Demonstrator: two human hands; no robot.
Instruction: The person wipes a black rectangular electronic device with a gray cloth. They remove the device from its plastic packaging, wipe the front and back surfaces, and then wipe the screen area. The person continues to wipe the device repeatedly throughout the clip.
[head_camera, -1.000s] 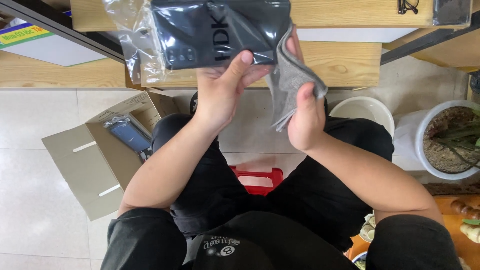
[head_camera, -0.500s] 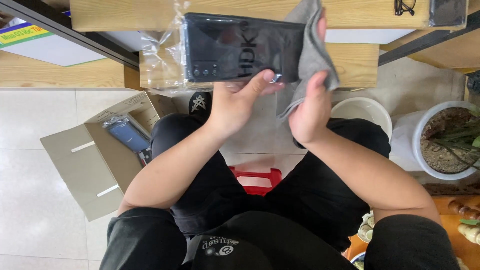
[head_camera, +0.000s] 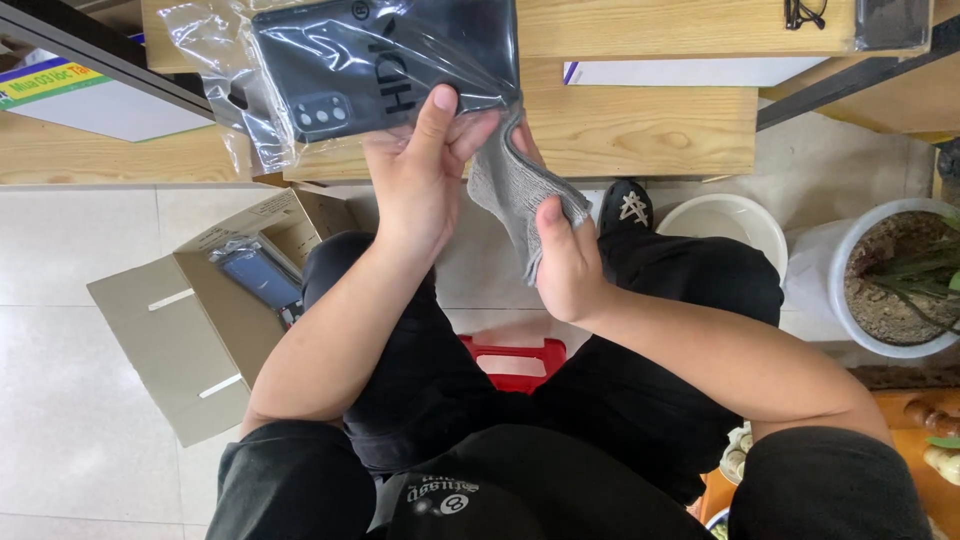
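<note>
Pale floor tiles spread below me, a wooden counter ahead, an open cardboard box at the left and a potted plant at the right. My left hand grips the lower edge of a dark phone case in a clear plastic bag, raised in front of the counter. My right hand clutches a grey cloth, which touches the bag's lower right corner.

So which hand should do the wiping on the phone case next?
Probably the right hand: it already holds the grey cloth, which touches the case's edge. The left hand grips the black phone case in its clear bag, steadying it.
</note>
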